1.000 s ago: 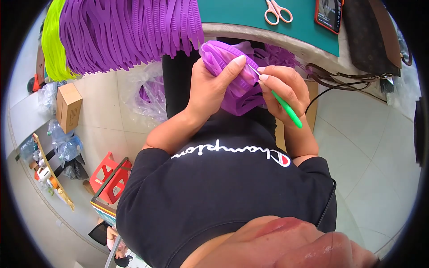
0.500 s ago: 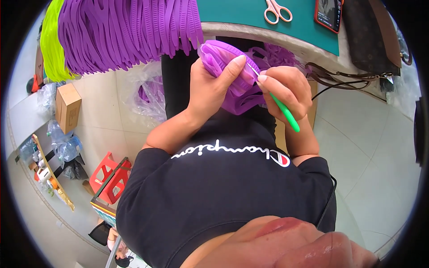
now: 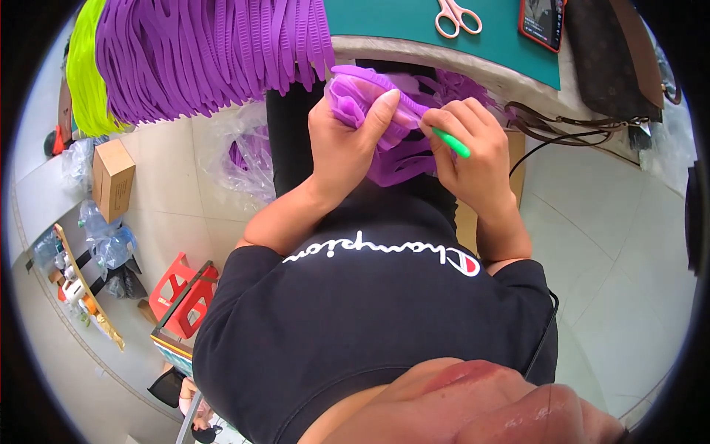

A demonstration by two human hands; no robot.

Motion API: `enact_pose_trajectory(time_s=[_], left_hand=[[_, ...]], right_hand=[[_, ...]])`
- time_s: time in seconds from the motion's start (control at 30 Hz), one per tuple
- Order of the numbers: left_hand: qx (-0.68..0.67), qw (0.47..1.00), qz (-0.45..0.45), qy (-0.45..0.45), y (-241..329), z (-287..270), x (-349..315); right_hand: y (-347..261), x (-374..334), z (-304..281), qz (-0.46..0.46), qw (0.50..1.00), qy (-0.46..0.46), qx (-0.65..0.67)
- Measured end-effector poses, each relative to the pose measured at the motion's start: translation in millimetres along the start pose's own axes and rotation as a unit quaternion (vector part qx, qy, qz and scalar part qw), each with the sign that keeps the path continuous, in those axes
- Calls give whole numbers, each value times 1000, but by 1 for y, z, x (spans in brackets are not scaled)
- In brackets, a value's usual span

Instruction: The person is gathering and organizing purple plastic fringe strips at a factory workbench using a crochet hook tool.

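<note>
Over my lap, my left hand point(image 3: 342, 144) is closed on a bundled purple rubber strap point(image 3: 349, 98) with a ridged edge, the thumb pressed on top. My right hand point(image 3: 473, 140) is closed around a green-handled tool point(image 3: 452, 143). Its fingertips meet the right end of the ridged strip, which runs taut between both hands. The tool's thin metal tip, visible half a second ago, is hidden now. More purple loops point(image 3: 401, 164) hang below the hands.
Many purple straps point(image 3: 214, 59) and yellow-green ones point(image 3: 85, 74) hang over the table edge. Pink-handled scissors point(image 3: 458, 18) and a phone point(image 3: 543, 22) lie on the green mat point(image 3: 392, 18). A brown bag point(image 3: 617, 63) with dangling straps is at right; a cardboard box point(image 3: 112, 181) and red stool point(image 3: 181, 300) stand left.
My right hand has turned and risen a little, so the green handle shows shorter and higher. The ridged strip now stretches toward the right fingertips. My left hand has shifted slightly left.
</note>
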State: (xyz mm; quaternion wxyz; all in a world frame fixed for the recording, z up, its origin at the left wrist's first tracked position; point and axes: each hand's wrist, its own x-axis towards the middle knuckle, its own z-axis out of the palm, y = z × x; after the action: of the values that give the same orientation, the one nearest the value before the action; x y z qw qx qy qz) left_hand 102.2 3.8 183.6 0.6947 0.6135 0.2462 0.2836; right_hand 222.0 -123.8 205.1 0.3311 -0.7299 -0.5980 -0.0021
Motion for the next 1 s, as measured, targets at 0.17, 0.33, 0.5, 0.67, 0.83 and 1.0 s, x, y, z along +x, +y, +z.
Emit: enact_pose_trajectory(time_s=[0.17,0.33,0.5,0.67,0.83,1.0], left_hand=[[-98,992,-76,-34,-8,-5,2],[-84,990,-85,-70,-11,-4,-2],[-4,997,-18,-69,-37,-19,-6],[-183,958,-220,32,-52,-38,9],[-352,882,-290,117,-102,-99,13],[-394,844,-340,126,-93,-131,5]], right_hand=[[1,-5,-9,235,832,135,484],[9,0,16,209,860,47,463],[21,-5,3,241,721,56,648],[38,-25,-59,110,580,144,795],[71,-64,-153,-60,418,322,847],[102,-96,-207,-105,469,466,743]])
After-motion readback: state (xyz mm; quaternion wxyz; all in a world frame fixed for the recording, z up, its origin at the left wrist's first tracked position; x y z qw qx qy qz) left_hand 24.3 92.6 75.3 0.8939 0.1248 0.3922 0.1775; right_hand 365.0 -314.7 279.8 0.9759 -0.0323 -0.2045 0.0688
